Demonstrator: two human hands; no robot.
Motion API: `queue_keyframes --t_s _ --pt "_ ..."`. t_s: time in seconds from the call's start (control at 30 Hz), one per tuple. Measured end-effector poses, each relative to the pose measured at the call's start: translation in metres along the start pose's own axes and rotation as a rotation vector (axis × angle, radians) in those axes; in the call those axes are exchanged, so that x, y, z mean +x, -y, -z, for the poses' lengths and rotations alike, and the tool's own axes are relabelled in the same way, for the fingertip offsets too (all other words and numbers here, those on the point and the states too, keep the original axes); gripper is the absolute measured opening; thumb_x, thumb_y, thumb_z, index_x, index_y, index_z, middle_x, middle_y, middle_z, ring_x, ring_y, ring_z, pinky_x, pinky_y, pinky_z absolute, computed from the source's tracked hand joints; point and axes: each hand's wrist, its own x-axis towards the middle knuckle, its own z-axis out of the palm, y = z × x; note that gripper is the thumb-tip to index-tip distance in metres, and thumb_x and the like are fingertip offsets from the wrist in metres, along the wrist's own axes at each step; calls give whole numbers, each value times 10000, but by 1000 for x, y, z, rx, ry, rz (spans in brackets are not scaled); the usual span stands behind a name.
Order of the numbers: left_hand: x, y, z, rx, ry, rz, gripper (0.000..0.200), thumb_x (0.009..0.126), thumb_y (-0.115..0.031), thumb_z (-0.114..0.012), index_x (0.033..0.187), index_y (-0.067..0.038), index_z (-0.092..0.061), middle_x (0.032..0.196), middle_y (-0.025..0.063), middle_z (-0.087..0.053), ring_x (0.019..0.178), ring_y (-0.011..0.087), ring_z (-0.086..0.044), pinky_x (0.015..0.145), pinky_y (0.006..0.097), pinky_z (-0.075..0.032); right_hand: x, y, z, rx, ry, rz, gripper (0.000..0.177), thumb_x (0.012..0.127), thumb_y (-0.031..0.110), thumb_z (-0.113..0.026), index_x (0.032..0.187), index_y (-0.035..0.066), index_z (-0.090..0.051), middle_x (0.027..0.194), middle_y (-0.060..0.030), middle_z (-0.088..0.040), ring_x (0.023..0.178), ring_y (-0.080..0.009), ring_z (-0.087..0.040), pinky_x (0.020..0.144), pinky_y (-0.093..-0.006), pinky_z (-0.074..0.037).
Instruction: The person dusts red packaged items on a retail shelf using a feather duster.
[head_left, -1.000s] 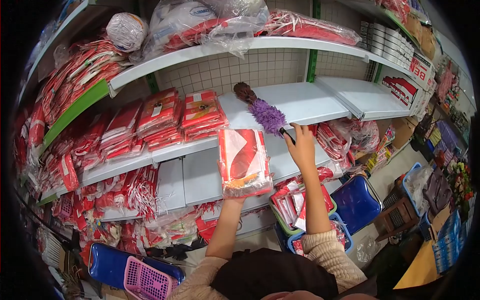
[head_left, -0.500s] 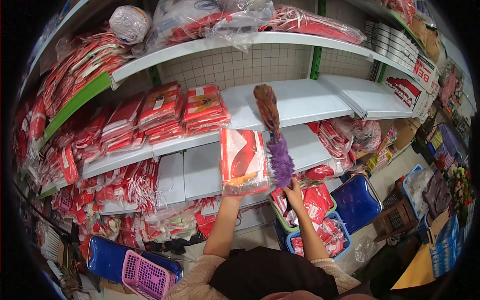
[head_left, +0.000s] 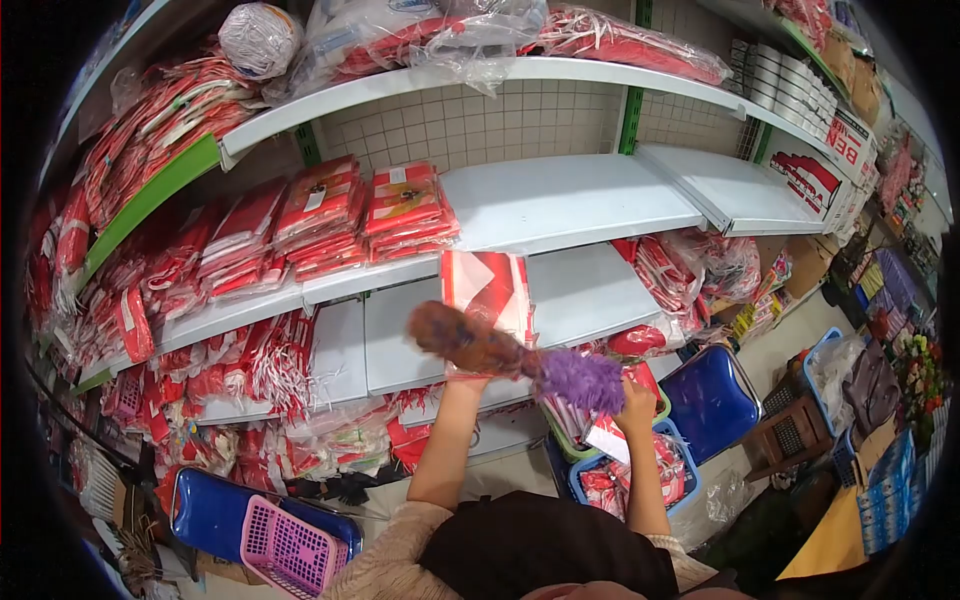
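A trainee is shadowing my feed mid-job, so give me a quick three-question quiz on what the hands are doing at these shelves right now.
1. True or false: the right hand grips the feather duster.
2. The duster's brown tip points: A) to the person's left; B) straight up; C) straight down.
3. What does the left hand hold up in front of the shelves?

Key: 1 true. 2 A. 3 a red-and-white packet wrapped in clear plastic.
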Motion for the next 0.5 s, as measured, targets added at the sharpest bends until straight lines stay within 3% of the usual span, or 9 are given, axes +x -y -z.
queue_keyframes --t_s 0.03,0.1,0.23,0.37,0.43,0.5 --pt "3 1 1 -231 -61 44 596 837 -554 -418 1236 -111 -441 1212 96 -506 1122 277 -469 943 469 -389 0 -2 0 -51 -9 7 392 692 255 -642 1005 24 -594 618 -204 -555 571 -384 -556 524 -446 -428" --pt "-18 -27 -82 -175 -60 126 572 838 -541 -439 1199 -98 -476 1181 99 -532 1073 291 -505 896 483 -424 -5 -9 -11 -83 9 -177 389 695 256 -638 1011 33 -596 608 -213 -546 559 -388 -549 507 -443 -422" --pt "-20 -26 -85 -253 -84 108 542 838 -522 -459 1186 -110 -511 1190 102 -532 1084 290 -499 915 476 -402 -2 2 3 -27 -20 -291 371 699 238 -628 1004 31 -593 599 -216 -542 557 -381 -549 497 -436 -419" --pt "-32 -29 -95 -113 1 33 506 850 -494 -458 1226 -155 -468 1231 88 -488 1109 310 -464 880 510 -421 -3 -5 12 34 -69 162 288 713 251 -630 932 65 -617 572 -196 -536 516 -373 -539 472 -435 -403" --pt "-37 -27 -90 -36 -67 -15 539 852 -498 -457 1285 -184 -391 1280 85 -436 1135 325 -440 860 537 -434 -15 -17 -7 -20 -93 45 291 715 263 -633 945 84 -622 590 -182 -555 523 -360 -550 478 -425 -412" --pt "-25 -28 -84 -342 -59 88 618 853 -509 -453 1353 -189 -280 1316 96 -393 1149 320 -435 866 537 -436 -19 -15 -12 -65 -29 -186 312 726 288 -628 968 91 -627 642 -181 -585 573 -359 -574 509 -425 -429"
